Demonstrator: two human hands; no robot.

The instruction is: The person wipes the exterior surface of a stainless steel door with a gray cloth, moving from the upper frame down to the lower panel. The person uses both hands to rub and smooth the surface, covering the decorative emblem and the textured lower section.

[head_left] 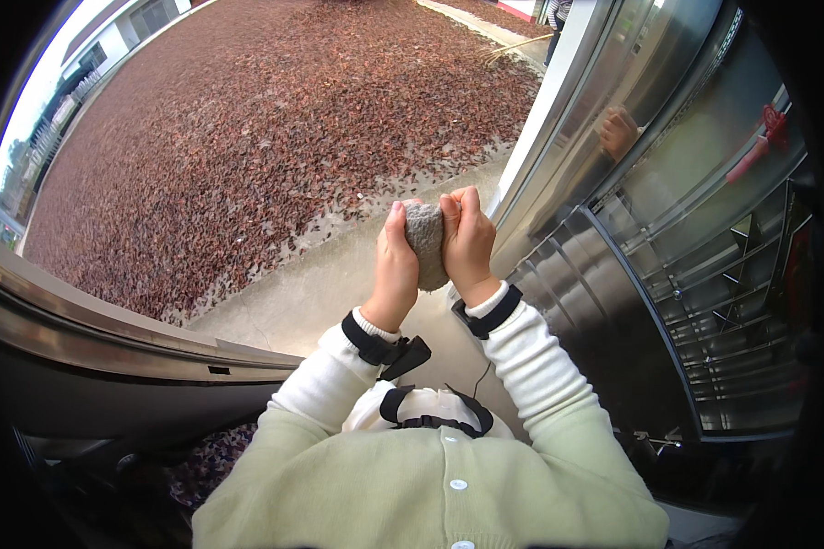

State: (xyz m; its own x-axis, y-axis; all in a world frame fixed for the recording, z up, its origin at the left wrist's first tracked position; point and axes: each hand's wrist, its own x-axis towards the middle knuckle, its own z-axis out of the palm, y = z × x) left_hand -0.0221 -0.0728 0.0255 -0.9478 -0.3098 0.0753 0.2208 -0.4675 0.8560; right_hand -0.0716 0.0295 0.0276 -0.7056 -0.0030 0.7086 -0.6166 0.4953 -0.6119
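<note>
Both of my arms reach forward, and between my fists is a bunched grey cloth (426,240) with a fuzzy surface. My left hand (396,263) is closed on its left side, thumb pointing up along the edge. On the other side my right hand (468,238) grips it with the fingers curled in. The cloth hangs a little below the knuckles, held up in the air above the pale concrete threshold (339,279). The fingertips of the left hand are mostly hidden behind it.
An open metal door (586,311) with shiny panels stands close on my right. A metal door frame (137,343) runs along the left. Outside, reddish-brown dried pieces (284,119) cover the ground widely. At the far right a person (557,23) stands near a broom-like stick (517,46).
</note>
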